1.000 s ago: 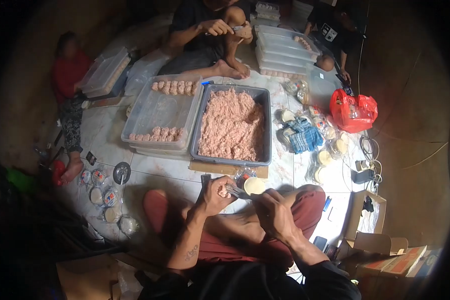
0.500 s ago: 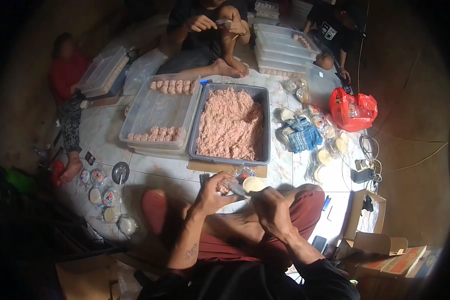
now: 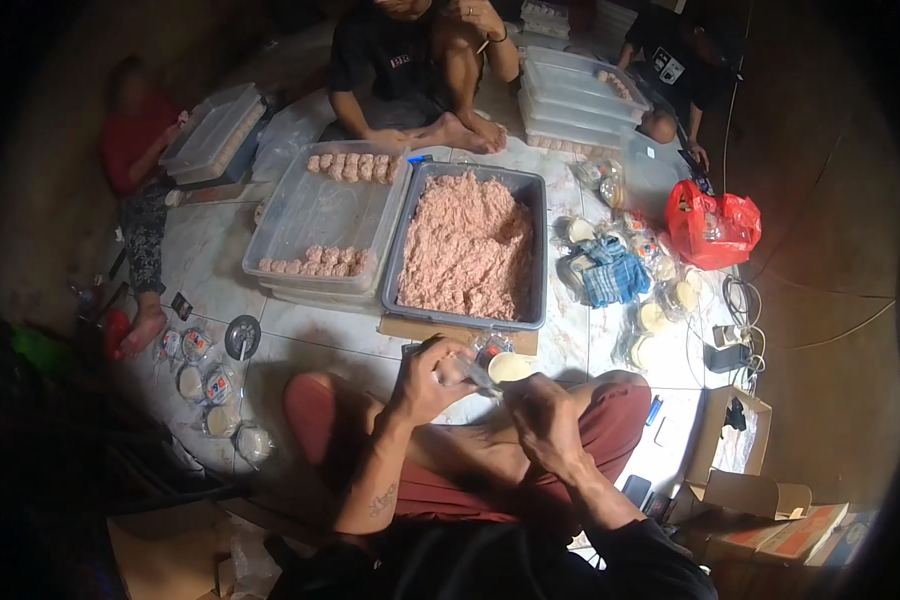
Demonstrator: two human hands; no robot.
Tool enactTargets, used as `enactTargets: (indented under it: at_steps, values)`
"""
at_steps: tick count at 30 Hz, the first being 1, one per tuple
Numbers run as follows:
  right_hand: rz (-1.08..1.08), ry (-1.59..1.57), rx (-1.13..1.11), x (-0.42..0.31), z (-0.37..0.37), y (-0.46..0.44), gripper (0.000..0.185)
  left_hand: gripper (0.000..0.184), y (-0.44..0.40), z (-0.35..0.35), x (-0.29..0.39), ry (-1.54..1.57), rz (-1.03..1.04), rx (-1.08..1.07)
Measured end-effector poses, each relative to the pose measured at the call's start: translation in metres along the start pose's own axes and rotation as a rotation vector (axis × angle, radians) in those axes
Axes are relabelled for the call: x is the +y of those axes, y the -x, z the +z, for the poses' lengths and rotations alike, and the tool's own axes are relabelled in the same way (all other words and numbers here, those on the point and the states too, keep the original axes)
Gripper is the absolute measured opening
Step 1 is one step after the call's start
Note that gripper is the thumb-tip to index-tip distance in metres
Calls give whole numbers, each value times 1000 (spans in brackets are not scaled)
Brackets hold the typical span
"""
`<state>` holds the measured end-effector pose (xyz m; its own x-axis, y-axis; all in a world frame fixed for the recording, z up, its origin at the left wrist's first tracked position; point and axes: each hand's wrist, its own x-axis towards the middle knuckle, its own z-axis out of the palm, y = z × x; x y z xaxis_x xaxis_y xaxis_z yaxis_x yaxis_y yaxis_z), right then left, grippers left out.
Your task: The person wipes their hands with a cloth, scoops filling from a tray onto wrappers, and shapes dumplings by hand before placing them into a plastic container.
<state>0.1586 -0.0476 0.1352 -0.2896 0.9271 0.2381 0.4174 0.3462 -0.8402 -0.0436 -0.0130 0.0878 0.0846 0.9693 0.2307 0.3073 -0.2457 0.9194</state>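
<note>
Fingers curled, my left hand point(image 3: 428, 382) holds a small piece of pink filling, mostly hidden by the fingers and a flat spatula point(image 3: 482, 378). My right hand point(image 3: 548, 420) is closed on the spatula's handle, its blade touching the piece at my left hand. Just behind my hands lies a round stack of pale wrappers point(image 3: 510, 367). Beyond it stands a grey tub point(image 3: 541, 250) of pink minced filling point(image 3: 460, 250). Left of the tub, a clear plastic tray point(image 3: 320, 220) bears rows of formed pieces along its far and near ends.
Wrapper packs point(image 3: 218, 385) lie at left near a dark round lid point(image 3: 242, 337). A blue cloth point(image 3: 615, 275), red bag point(image 3: 710, 228), cables and an open carton point(image 3: 755, 430) are at right. A co-worker point(image 3: 400, 70) sits across; others sit at left and back right.
The spatula blade has shifted slightly at my left hand. The co-worker across has parted their hands, one raised and one lowered. The view has shifted a little.
</note>
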Motion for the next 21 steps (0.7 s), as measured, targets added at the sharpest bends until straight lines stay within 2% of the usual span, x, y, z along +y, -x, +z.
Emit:
enactTargets:
  at_steps: [2, 4, 6, 8, 10, 11, 13, 16, 17, 18, 20, 21]
  values:
    - [78, 2, 116, -8, -8, 1, 11, 33, 5, -6, -4, 191, 56, 3]
    - [38, 45, -32, 0, -3, 2, 10, 28, 9, -4, -18, 174, -28, -67]
    - [-7, 24, -28, 4, 6, -1, 6, 27, 3, -4, -11, -203, 15, -127]
    - [-4, 28, 21, -8, -1, -5, 7, 27, 5, 2, -35, -233, 23, -93]
    - [14, 28, 65, -13, -3, -4, 8, 30, 8, 11, -48, -121, -126, -46]
    - [20, 52, 47, -9, -1, -4, 9, 30, 8, 8, -39, -120, -126, -47]
    - [18, 76, 32, -9, -3, -5, 10, 28, 2, -3, -13, 149, -161, -79]
    - [47, 8, 162, -9, -3, -3, 14, 26, 1, -17, -12, 93, -29, -115]
    - [42, 47, 34, -2, 3, -1, 15, 27, 0, -14, -8, -53, -68, -163]
    - [35, 87, -93, 5, 9, 0, 17, 27, 0, -9, -9, -51, -67, -164]
    - [6, 93, -59, 9, 10, 0, 19, 29, -1, -1, -14, -211, -196, -107]
    - [14, 58, 10, 3, 5, 0, 20, 28, 2, 0, -17, -54, -84, 8]
